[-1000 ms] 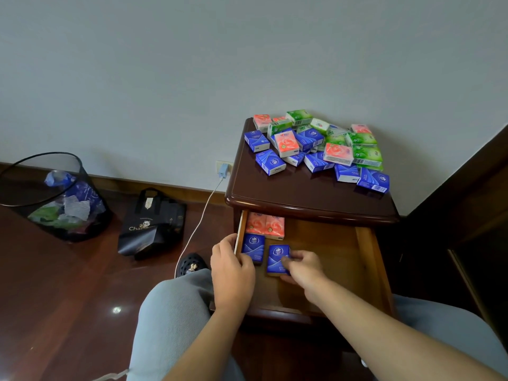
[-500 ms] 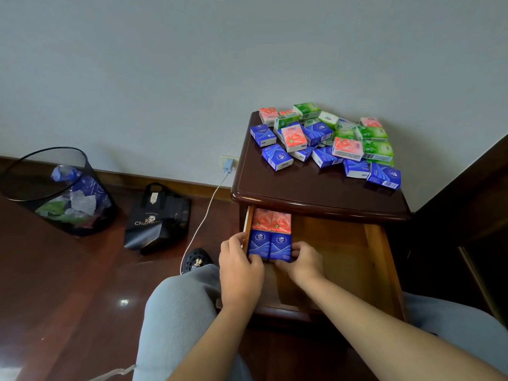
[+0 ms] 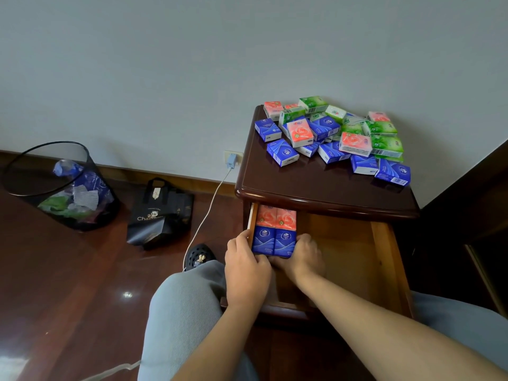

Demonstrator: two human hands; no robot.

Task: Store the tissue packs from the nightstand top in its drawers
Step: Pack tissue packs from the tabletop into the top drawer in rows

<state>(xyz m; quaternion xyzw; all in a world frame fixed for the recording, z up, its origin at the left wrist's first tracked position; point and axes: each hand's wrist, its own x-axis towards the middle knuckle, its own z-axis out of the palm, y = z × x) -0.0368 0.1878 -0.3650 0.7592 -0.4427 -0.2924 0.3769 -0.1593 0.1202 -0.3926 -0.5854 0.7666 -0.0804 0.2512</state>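
Observation:
The dark wooden nightstand point(image 3: 316, 188) carries a loose heap of several blue, pink and green tissue packs point(image 3: 330, 133) at the back of its top. Its upper drawer point(image 3: 357, 257) is pulled out. In the drawer's back left corner lie two pink packs point(image 3: 276, 218), with two blue packs point(image 3: 275, 240) side by side right in front of them. My left hand point(image 3: 246, 270) holds the left blue pack at the drawer's left wall, thumb outside the wall. My right hand point(image 3: 305, 259) curls round the right blue pack's front corner.
A black mesh wastebasket point(image 3: 63, 188) with wrappers stands at the left wall. A black paper bag point(image 3: 159, 213) lies on the wooden floor. A white charger cable point(image 3: 209, 204) runs down from the wall socket past a dark shoe point(image 3: 199, 255). Dark furniture point(image 3: 472, 215) borders the nightstand's right.
The two blue packs slid back and together until they touch the pink packs. Both hands followed them deeper into the drawer's left corner.

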